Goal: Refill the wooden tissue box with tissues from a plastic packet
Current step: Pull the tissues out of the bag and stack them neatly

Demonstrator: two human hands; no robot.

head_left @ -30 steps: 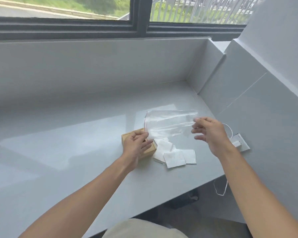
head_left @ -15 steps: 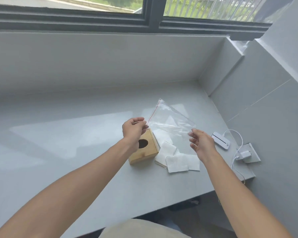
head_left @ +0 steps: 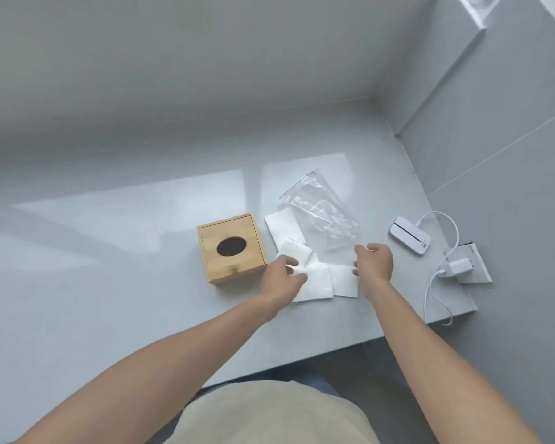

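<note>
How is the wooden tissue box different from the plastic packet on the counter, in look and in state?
The wooden tissue box is opaque, rigid and tan, with a dark oval opening on top; the plastic packet is clear and crumpled. The box stands upright as a block, while the packet lies flat. No tissue shows in the box's opening, and the packet looks empty, with white tissues loose beside it. Both rest on the grey counter, and neither is held by a hand.

A grey glossy worktop point(head_left: 109, 283) meets grey walls; near its right edge lies a small white device point(head_left: 409, 235); a white cable point(head_left: 430, 283) runs to a white plug point(head_left: 458, 267) on a wall socket plate point(head_left: 476, 267).
</note>
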